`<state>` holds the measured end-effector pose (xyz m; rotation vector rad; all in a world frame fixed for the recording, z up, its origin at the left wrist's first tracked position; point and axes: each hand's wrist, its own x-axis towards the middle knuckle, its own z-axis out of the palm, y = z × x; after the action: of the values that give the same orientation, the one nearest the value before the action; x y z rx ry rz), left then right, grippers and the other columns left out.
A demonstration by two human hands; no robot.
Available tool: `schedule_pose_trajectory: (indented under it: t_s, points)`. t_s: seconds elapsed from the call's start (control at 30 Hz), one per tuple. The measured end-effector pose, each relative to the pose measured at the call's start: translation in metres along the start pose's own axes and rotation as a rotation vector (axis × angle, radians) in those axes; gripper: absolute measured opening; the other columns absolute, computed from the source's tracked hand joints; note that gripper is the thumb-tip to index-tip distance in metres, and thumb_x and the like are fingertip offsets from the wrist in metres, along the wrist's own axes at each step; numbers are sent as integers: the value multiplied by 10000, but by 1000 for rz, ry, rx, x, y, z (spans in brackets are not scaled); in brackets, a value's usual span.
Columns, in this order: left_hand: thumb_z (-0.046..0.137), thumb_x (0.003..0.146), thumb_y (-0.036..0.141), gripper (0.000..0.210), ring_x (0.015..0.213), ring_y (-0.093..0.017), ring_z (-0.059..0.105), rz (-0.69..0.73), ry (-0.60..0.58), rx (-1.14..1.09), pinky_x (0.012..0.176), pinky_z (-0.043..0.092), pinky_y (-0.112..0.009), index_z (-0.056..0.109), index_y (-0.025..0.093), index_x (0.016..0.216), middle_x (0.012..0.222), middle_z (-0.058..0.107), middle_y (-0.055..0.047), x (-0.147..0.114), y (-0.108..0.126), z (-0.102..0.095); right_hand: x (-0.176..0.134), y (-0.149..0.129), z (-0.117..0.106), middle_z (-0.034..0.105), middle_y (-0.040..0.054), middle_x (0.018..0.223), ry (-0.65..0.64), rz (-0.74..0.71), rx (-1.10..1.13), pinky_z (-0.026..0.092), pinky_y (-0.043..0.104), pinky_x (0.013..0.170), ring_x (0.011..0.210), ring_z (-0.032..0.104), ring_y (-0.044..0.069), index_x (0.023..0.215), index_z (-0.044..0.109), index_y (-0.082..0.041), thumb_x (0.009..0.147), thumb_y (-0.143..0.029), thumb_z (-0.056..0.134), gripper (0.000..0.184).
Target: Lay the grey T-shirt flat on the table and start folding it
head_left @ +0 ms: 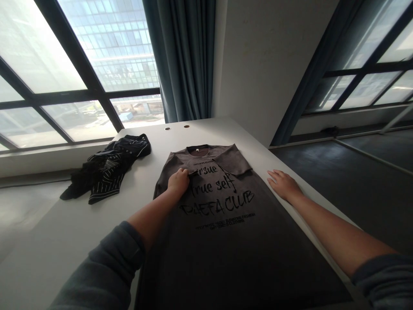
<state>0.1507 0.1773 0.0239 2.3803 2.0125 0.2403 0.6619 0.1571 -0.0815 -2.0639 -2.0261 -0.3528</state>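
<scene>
A dark grey T-shirt (222,245) with black lettering lies front side up, its neckline at the far end and its lower part running toward me. The sleeve on the right (234,161) is folded in across the chest. On the left of the chest, my left hand (178,183) is closed with its fingers pinching the T-shirt's sleeve fabric. My right hand (284,184) rests palm down on the table just right of the T-shirt, fingers stretched out and nothing held.
The white table (245,137) has two round holes near its far edge. A crumpled black garment with white stripes (111,165) lies at the left. Beyond stand windows (109,43), a blue curtain (187,60) and a pillar (254,56). Dark floor (364,185) borders the right edge.
</scene>
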Motion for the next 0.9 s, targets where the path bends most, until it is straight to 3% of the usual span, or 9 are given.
schedule_pose_trajectory:
  t_s: [0.23, 0.4, 0.57, 0.67, 0.9]
  points:
    - [473, 1020, 258, 288, 1048, -276, 712, -48, 69, -21, 853, 542, -370, 698, 201, 1191, 1217, 699, -145, 12, 5, -14, 0, 0, 0, 624, 139, 1509, 20, 6, 9, 461, 476, 1174, 1369, 594, 309, 1425, 688, -215, 1046, -450, 396, 533]
    - [511, 997, 257, 274, 1046, -268, 715, -23, 43, -28, 836, 539, -360, 696, 209, 1194, 1258, 711, -132, 6, 8, -4, 0, -2, -3, 619, 155, 1514, 12, 5, 11, 457, 482, 1178, 1373, 588, 322, 1434, 686, -195, 1045, -451, 394, 549]
    - [511, 1028, 443, 333, 1015, -291, 728, 74, -60, 8, 854, 547, -391, 744, 217, 1103, 1145, 765, -137, 4, 7, 6, 0, -2, -4, 612, 161, 1521, -7, 11, 12, 443, 469, 1192, 1380, 582, 319, 1445, 678, -178, 1046, -451, 386, 565]
    - [443, 1063, 509, 447, 1025, -286, 730, 98, -104, 25, 859, 541, -388, 769, 205, 1092, 1109, 780, -151, 16, 2, 4, 0, -1, -3, 624, 140, 1513, 0, 14, 22, 447, 477, 1189, 1375, 584, 318, 1443, 679, -207, 1039, -447, 407, 542]
    - [486, 1033, 312, 336, 1126, -302, 712, 12, -65, 96, 907, 546, -374, 751, 199, 1206, 1242, 736, -168, 63, -34, -8, -1, -2, -4, 615, 146, 1524, 3, 16, 28, 450, 477, 1191, 1388, 576, 321, 1434, 688, -196, 1042, -439, 416, 536]
